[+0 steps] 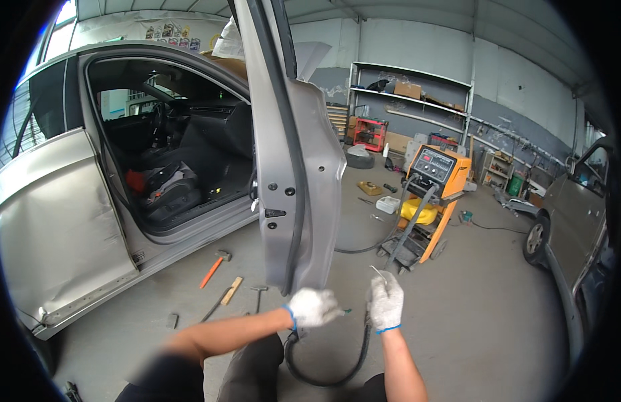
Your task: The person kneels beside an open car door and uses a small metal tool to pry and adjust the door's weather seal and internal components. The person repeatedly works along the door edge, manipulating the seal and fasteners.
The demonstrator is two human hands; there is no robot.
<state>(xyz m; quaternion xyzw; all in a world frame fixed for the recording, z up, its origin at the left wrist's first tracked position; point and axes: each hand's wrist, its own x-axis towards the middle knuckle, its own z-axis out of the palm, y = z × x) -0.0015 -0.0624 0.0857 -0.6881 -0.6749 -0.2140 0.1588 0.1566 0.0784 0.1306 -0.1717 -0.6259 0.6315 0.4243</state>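
My left hand, in a white knit glove with a blue cuff, is closed just in front of the lower end of the open car door. A small teal-tipped piece sticks out from its fingers; its kind is too small to make out. To its right, my right hand, gloved the same way, is closed around a cabled tool whose thin, pale metal tip points up and left. The glove hides the tool's body. A thick black cable hangs below that hand and loops toward my knees.
The silver car with a dented rear door stands at left. On the floor lie an orange-handled hammer, a wood-handled tool and a T-shaped tool. An orange machine on wheels stands ahead; another car is at right.
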